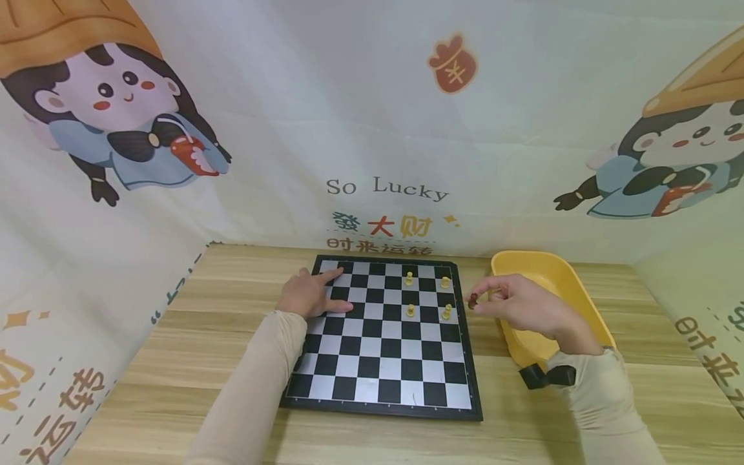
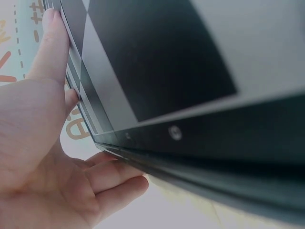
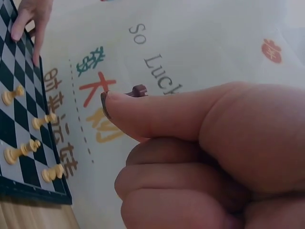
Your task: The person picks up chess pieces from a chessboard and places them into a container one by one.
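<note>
A black-and-white chessboard [image 1: 372, 349] lies on the wooden table. My left hand [image 1: 305, 294] rests at its upper left edge, thumb and index finger stretched over the squares; in the left wrist view the other fingers lie against the board's side. Just off the right edge, my right hand [image 1: 514, 300] pinches a small dark red-brown chess piece [image 1: 473, 300] between thumb and fingertips. In the right wrist view only part of that piece [image 3: 139, 90] shows above the thumb. Several cream chess pieces [image 1: 447, 312] stand on the board's upper right squares, close to the right hand.
A yellow plastic bin [image 1: 531, 258] stands right of the board, partly behind the right forearm. Wood-grain tabletop [image 1: 192, 361] surrounds the board. A printed cloth backdrop [image 1: 279, 148] rises behind and at both sides. A black strap [image 1: 546, 376] sits at the right wrist.
</note>
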The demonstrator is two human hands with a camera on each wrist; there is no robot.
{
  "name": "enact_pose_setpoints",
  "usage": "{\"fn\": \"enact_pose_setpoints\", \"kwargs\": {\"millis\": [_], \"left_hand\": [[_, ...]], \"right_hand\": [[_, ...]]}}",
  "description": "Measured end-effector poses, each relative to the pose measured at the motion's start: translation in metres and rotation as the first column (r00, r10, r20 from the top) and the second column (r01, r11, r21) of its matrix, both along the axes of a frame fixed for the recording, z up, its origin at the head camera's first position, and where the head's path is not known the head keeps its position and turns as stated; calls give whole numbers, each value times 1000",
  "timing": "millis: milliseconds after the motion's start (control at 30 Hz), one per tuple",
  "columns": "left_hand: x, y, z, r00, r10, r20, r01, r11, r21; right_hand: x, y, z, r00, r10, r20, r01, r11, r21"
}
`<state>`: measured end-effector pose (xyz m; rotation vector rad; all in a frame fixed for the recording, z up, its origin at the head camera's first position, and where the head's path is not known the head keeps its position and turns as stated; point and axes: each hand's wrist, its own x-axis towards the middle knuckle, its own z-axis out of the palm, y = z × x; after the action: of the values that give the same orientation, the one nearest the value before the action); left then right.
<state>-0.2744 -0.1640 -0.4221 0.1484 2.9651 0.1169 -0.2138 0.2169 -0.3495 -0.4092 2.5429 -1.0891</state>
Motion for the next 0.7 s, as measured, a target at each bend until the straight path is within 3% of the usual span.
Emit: {"fn": "enact_pose_setpoints", "kwargs": {"millis": [300, 533, 700], "left_hand": [[1, 1, -1, 1000, 4, -6, -4, 1000, 5], [1, 1, -2, 1000, 0, -9, 0, 1000, 0], [0, 1, -2, 1000, 7, 2, -7, 1000, -5]], "right_hand": [[-8, 29, 3, 987, 59, 147, -53, 997, -48], [-8, 47, 5, 964, 107, 242, -100, 994, -42], [-9, 55, 6, 957, 130, 261, -119, 991, -54]]}}
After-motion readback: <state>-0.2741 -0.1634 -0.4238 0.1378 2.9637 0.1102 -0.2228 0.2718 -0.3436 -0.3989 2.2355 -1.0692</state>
